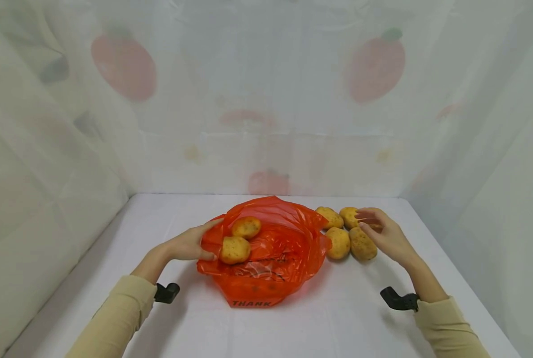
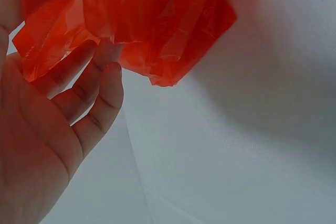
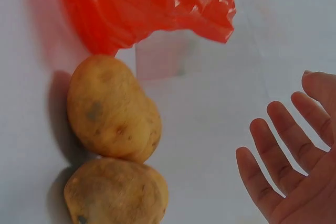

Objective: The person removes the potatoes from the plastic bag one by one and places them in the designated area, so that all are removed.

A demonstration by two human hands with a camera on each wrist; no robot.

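Note:
A red plastic bag point(image 1: 266, 286) with dark "THANK" lettering lies with its mouth spread wide. At its left rim, my left hand point(image 1: 190, 242) holds the film between thumb and fingers; the fingers point(image 2: 100, 100) bend against the bag in the left wrist view. Two potatoes, an upper one point(image 1: 246, 227) and a lower one point(image 1: 235, 250), are inside the bag near that hand. My right hand point(image 1: 387, 239) is raised with spread, empty fingers over a group of several potatoes point(image 1: 363, 243) to the right of the bag.
Fabric walls with faded fruit prints enclose the white table point(image 1: 338, 318) at the back and both sides. The bag's right edge comes close to the nearest loose potato point(image 1: 337, 243). Each wrist carries a black camera mount point(image 1: 399, 299).

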